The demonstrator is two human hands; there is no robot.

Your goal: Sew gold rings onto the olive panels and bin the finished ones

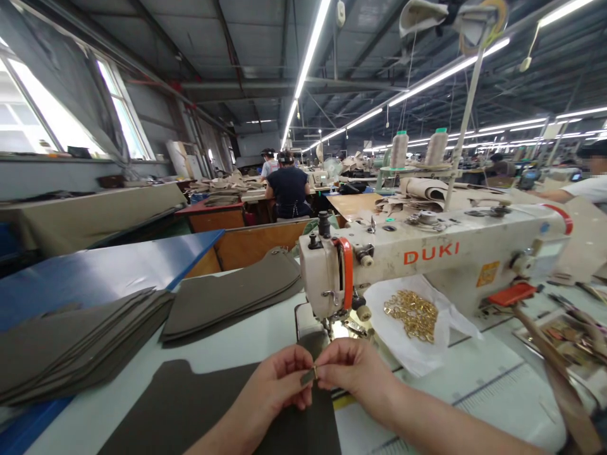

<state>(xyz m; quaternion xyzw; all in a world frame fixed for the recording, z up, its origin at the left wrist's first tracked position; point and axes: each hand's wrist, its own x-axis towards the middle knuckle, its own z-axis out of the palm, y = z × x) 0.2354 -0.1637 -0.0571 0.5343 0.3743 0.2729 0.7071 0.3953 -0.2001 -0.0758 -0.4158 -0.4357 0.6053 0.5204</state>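
Note:
My left hand [284, 379] pinches a small dark fabric tab [308, 377] in front of the sewing machine [379, 246]. Fingers of my right hand [353, 366] are closed on a small gold metal ring [315, 371] at the tab's end, and the two hands almost touch. Beneath them a large dark grey panel [190, 404] lies flat on the table, reaching toward the needle area. Right of the machine head, many gold rings [411, 314] are heaped on a white sheet [379, 297].
Two stacks of dark grey panels, a left stack [76, 347] and a nearer-to-machine stack [232, 294], lie at the left. A parts tray [569, 341] with a brown strap [554, 373] stands right. Co-workers [287, 189] sit ahead; another person's arm [585, 189] shows far right.

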